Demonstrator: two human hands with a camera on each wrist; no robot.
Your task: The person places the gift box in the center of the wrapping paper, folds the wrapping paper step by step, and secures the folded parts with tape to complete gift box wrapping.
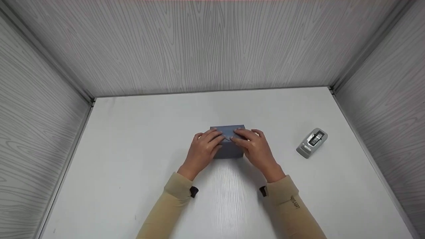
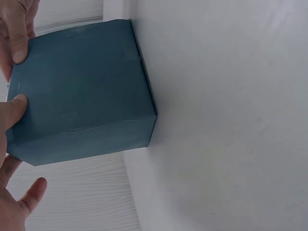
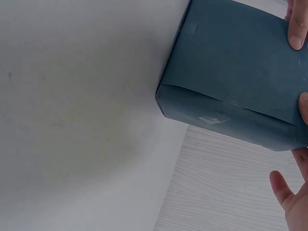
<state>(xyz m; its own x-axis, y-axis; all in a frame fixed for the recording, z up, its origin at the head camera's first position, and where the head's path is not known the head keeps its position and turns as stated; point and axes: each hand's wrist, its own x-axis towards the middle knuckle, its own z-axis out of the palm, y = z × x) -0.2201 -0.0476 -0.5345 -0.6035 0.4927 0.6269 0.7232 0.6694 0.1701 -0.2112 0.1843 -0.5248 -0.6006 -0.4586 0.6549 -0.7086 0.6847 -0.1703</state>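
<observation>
A blue closed box (image 1: pixel 229 152) sits on the white table, midway between both hands. My left hand (image 1: pixel 201 151) lies over its left part, fingers on the top face and thumb at the upper edge of the near face. From the other side, my right hand (image 1: pixel 257 151) grips the same edge in the same way, its fingertips close to the left ones at the front of the top. The near face of the box (image 2: pixel 84 79) fills much of the left wrist view. In the right wrist view, the box (image 3: pixel 231 57) shows a creased side with a small shiny patch.
To the right on the table (image 1: pixel 132 139) lies a small grey device (image 1: pixel 312 142) with a dark inset window. Wood-grain panels (image 1: pixel 206 46) enclose the table at the back and both sides.
</observation>
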